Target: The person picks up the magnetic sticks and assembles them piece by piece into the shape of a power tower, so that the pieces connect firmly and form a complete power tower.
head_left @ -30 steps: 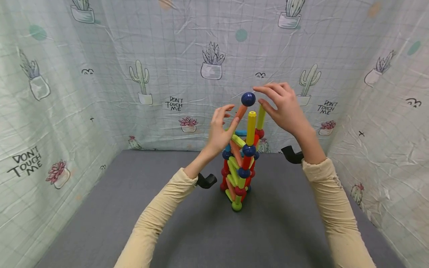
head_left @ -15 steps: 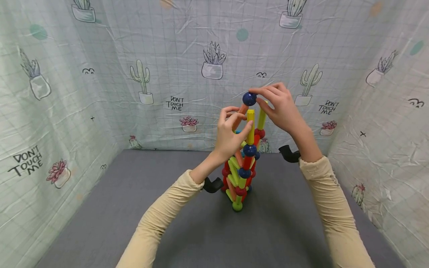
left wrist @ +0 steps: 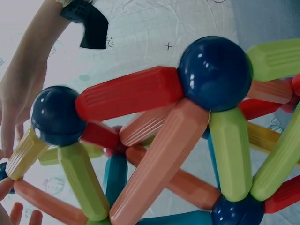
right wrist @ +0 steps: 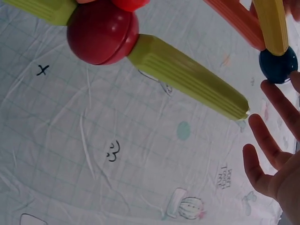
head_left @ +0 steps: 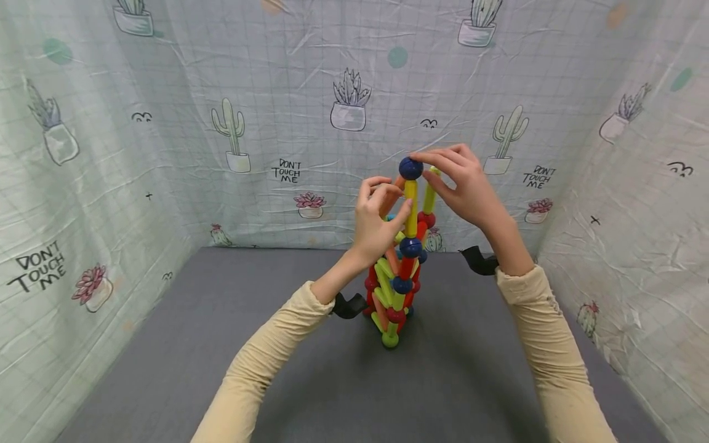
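A tower (head_left: 384,280) of coloured magnetic sticks and balls stands upright between my hands. My left hand (head_left: 374,229) pinches the upright yellow stick (head_left: 411,209) near its top, thumb on the near right side. At the tip of that stick sits a dark blue ball (head_left: 411,168). A slanted orange stick (right wrist: 239,21) also meets this ball. My right hand (head_left: 468,187) holds the ball, forefinger over its top and thumb low on its right. Behind, a yellow-green stick (head_left: 431,191) rises from a red ball (right wrist: 101,33), its upper end bare.
The tower rests on a grey tabletop (head_left: 266,381). A pale curtain (head_left: 277,80) printed with cactus drawings hangs behind and along both sides. Dark wrist mounts (head_left: 480,261) stick out from both wrists.
My left hand has shifted right from the orange stick to the yellow one. My right hand has closed on the blue ball, which now meets the yellow stick's top.
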The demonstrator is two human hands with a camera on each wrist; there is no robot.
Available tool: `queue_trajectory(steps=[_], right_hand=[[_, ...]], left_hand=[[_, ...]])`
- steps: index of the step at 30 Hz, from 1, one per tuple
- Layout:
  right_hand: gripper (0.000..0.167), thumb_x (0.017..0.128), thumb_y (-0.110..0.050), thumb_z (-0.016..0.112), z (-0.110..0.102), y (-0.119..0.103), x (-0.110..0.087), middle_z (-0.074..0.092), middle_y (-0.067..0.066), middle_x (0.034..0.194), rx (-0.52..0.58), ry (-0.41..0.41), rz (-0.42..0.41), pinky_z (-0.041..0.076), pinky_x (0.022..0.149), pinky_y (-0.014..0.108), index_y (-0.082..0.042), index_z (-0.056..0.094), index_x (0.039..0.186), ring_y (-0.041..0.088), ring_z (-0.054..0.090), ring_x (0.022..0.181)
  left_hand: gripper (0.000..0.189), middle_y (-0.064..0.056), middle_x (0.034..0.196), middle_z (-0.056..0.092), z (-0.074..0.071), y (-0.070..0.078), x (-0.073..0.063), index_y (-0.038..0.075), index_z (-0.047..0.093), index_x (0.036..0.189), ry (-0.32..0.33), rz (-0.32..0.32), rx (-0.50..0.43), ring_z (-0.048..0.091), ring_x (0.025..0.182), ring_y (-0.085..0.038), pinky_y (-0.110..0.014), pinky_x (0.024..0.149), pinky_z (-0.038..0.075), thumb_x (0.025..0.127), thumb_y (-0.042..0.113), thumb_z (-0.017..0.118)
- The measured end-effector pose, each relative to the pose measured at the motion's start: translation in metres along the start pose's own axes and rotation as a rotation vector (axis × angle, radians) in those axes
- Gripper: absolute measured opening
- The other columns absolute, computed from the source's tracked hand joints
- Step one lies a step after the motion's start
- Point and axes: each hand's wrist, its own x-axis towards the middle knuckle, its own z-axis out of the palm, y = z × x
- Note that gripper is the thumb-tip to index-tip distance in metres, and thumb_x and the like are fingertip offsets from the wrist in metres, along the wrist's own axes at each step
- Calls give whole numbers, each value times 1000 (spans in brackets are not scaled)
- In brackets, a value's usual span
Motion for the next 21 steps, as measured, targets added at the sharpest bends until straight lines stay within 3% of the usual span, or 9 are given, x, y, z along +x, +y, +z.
queue_trajectory(steps=[7,15,18,21], right_hand=[[42,83,-2,58,5,13,-9,58,18,111,18,-5,108,36,85,44,-7,52,124,31,47,97],[44,88,-19,56,13,19,-30,58,21,109,94,-54,432,42,82,47,-5,43,128,34,53,101],[40,88,-20,56,19,19,-35,59,21,105,151,-29,468,43,82,47,-3,47,122,33,54,98],[35,87,-18,57,24,18,-37,60,19,102,180,-10,450,44,81,46,-3,52,118,31,55,97]], left_hand=[[32,-17,111,49,-8,-7,9,0,51,112,-14,16,-45,51,97,-30,-29,80,41,83,10,59],[38,-13,118,53,-13,-5,29,7,49,124,-161,106,-33,52,102,-22,-25,82,42,87,12,55],[36,-13,115,55,-12,-5,32,6,51,123,-180,87,-18,53,101,-22,-25,82,43,88,13,54],[35,-12,114,56,-12,-4,34,7,51,123,-195,62,-20,53,99,-21,-24,81,44,89,13,53]])
